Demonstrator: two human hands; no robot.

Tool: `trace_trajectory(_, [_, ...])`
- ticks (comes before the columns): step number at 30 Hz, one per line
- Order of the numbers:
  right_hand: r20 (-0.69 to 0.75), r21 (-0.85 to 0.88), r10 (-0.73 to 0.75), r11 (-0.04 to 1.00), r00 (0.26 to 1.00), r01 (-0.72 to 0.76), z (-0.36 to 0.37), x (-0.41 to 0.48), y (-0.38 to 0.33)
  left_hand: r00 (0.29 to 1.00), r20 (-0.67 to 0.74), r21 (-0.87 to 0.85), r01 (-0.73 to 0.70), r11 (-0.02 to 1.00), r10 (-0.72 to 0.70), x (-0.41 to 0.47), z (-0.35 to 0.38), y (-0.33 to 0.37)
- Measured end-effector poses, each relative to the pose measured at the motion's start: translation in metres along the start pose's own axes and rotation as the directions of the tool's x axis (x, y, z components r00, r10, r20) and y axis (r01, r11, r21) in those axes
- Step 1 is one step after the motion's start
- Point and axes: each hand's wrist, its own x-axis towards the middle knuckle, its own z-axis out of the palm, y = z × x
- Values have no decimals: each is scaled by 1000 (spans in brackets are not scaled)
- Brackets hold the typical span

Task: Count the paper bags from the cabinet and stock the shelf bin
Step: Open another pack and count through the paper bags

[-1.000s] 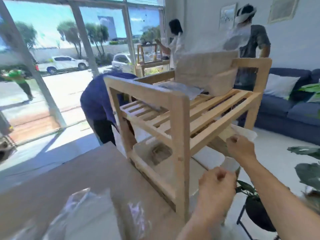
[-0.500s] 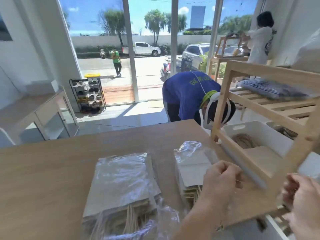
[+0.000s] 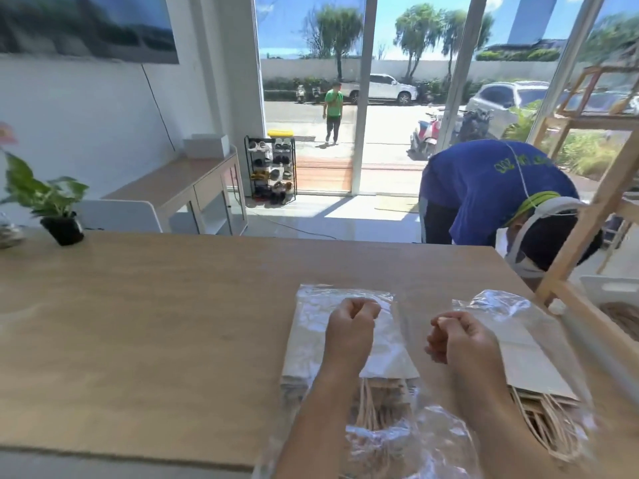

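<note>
Two stacks of paper bags in clear plastic wrap lie on the wooden table (image 3: pixel 138 305). The left stack (image 3: pixel 311 344) has its twine handles toward me, and so does the right stack (image 3: pixel 532 361). My left hand (image 3: pixel 351 326) is curled into a fist above the left stack and holds nothing. My right hand (image 3: pixel 456 337) is also a fist, in the gap between the stacks, empty. At the far right stands the wooden shelf (image 3: pixel 594 216) with a white bin (image 3: pixel 608 288) on its low level.
A person in a blue shirt (image 3: pixel 484 188) bends down just past the table's far right corner. A potted plant (image 3: pixel 52 205) stands at the table's left. Behind are a low cabinet (image 3: pixel 193 191) and a shoe rack (image 3: pixel 273 171).
My view has swung left from the shelf to the table. Both hands have come away from the shelf frame and now hover as fists over the wrapped bag stacks.
</note>
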Motion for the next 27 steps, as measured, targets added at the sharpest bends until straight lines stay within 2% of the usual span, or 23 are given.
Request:
trace_trajectory(3, [76,-176,80,982,994,-66,25,19,25,994,-104,303,14,953,19,22,-28,-25])
trace_trajectory(6, [107,-360,120,930,987,-74,38,37,45,981,-194,630,137,764,-16,33,-47,-45])
trace_trajectory(8, [113,-455,162,885,980,-94,41,45,57,973,-226,699,193,689,-43,35,-57,-57])
trace_trajectory(11, [96,-519,289,831,952,-200,44,57,80,968,-241,653,210,728,-63,41,-70,-76])
trace_trajectory(14, [71,-417,417,838,906,-353,42,71,93,972,-218,564,196,802,-84,48,-81,-83])
trace_trajectory(18, [136,-419,556,782,820,-461,33,76,88,977,-185,513,190,837,-108,55,-93,-86])
trace_trajectory(24, [201,-539,609,722,767,-433,45,76,74,983,-135,406,167,898,-122,64,-100,-93])
trace_trajectory(27, [198,-452,573,773,795,-444,55,73,86,986,-117,382,158,910,-122,70,-101,-98])
